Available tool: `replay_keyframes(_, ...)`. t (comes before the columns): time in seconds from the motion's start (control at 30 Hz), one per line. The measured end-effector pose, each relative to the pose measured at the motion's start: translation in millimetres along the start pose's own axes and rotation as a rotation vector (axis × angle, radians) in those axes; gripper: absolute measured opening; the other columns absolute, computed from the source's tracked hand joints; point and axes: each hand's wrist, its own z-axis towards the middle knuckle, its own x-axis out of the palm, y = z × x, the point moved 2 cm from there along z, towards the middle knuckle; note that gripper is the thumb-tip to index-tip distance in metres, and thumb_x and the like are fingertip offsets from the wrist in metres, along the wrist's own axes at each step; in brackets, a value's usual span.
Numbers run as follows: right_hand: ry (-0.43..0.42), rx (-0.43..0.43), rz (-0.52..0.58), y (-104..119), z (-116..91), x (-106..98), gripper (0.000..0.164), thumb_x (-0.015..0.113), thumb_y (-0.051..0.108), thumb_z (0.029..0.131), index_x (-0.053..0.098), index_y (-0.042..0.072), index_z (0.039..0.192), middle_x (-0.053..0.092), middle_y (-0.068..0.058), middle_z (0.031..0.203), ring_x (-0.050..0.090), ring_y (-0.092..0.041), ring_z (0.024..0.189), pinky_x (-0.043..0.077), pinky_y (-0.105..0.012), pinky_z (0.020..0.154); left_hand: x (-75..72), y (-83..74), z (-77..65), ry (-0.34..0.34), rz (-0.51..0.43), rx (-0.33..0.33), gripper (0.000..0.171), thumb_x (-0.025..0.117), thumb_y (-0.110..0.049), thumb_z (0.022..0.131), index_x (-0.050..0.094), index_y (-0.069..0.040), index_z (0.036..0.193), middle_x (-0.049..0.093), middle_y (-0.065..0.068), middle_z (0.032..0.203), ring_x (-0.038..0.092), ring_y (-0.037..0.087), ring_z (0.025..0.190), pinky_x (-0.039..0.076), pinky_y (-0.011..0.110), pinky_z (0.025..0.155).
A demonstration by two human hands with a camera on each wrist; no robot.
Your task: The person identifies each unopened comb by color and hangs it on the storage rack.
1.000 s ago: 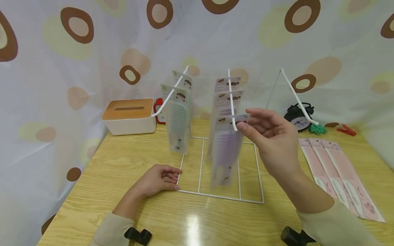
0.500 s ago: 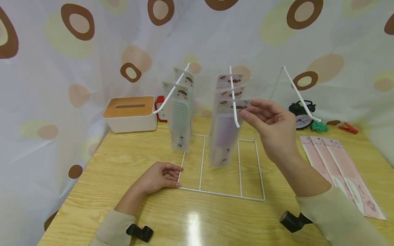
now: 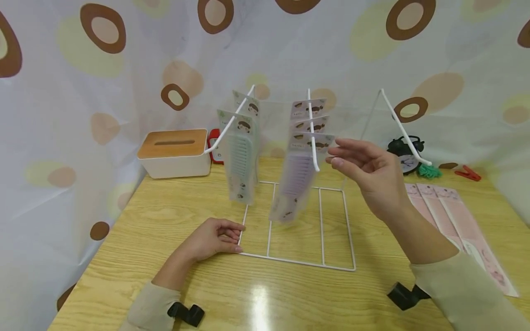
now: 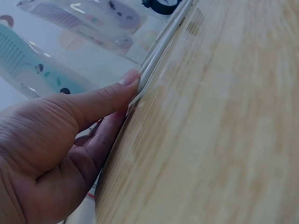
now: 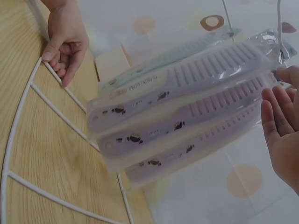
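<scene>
A white wire display rack (image 3: 296, 263) stands on the wooden table. On its middle hook hang three packaged purple combs (image 3: 297, 177), the front one slanting to the left at its lower end. Two packaged green combs (image 3: 239, 161) hang on the left hook. My right hand (image 3: 374, 177) is just right of the front purple comb's card, thumb and fingers apart with nothing between them. Down at the base's near left corner, my left hand (image 3: 215, 239) pinches the wire between thumb and fingers; the left wrist view shows the thumb (image 4: 131, 78) on the rod.
The rack's right hook (image 3: 401, 124) carries nothing. Three packaged pink combs (image 3: 459, 220) lie at the right. Behind are a tissue box (image 3: 175, 156), a red clock (image 3: 216, 147), a black alarm clock (image 3: 407, 158), a green item (image 3: 429, 171) and a red clip (image 3: 469, 173).
The front purple comb has slid back along the middle hook. My right hand has let go of it and moved slightly right; the comb swings left. The left hand stays put.
</scene>
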Motion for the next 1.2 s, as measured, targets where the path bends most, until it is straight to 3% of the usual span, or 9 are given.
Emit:
replay_keyframes(0.17,0.044,-0.015,-0.007,-10.5,1.3,-19.0,0.038,0.063,-0.014,0.09,0.063,-0.005,0.128,0.076,-0.002,0.108,0.074,-0.014,0.094,0.059,-0.023,0.086,-1.2,-0.9,0.2,0.005,-0.003,0.0,0.05,0.083,-0.008,0.081,0.065,0.004,0.126,0.067,0.013,0.102,0.066,0.016,0.091,0.059,0.022,0.081)
replay_keyframes(0.4,0.109,0.065,-0.088,-26.8,-0.9,-54.1,0.04,0.064,-0.007,0.093,0.061,0.001,0.132,0.074,0.003,0.114,0.073,-0.009,0.098,0.057,-0.019,0.088,-1.1,-2.4,0.4,0.004,-0.005,0.0,0.049,0.083,-0.008,0.081,0.065,0.004,0.125,0.067,0.013,0.101,0.066,0.016,0.091,0.059,0.022,0.081)
replay_keyframes(0.9,0.134,0.1,-0.007,-69.3,-19.8,-139.0,0.042,0.058,-0.019,0.09,0.056,-0.011,0.132,0.074,-0.004,0.117,0.073,-0.012,0.099,0.058,-0.023,0.085,-1.1,-1.2,-1.0,0.002,-0.006,-0.007,0.05,0.083,-0.007,0.081,0.065,0.004,0.126,0.067,0.013,0.1,0.066,0.015,0.09,0.059,0.022,0.08)
replay_keyframes(1.07,0.098,0.172,-0.088,-85.0,-22.6,-168.2,0.043,0.061,-0.015,0.091,0.058,-0.006,0.133,0.074,0.002,0.116,0.073,-0.008,0.098,0.058,-0.019,0.084,-0.5,-2.7,-1.2,0.007,-0.016,-0.01,0.05,0.083,-0.006,0.081,0.064,0.005,0.126,0.067,0.012,0.1,0.067,0.015,0.09,0.059,0.022,0.08)
replay_keyframes(1.2,0.059,0.272,-0.302,-98.9,-23.9,-192.8,0.044,0.065,-0.004,0.093,0.056,0.0,0.137,0.072,0.016,0.114,0.071,0.0,0.097,0.057,-0.015,0.081,-0.3,-2.8,-1.3,0.005,-0.017,-0.01,0.05,0.083,-0.006,0.08,0.064,0.005,0.126,0.067,0.012,0.1,0.067,0.015,0.09,0.059,0.022,0.08)
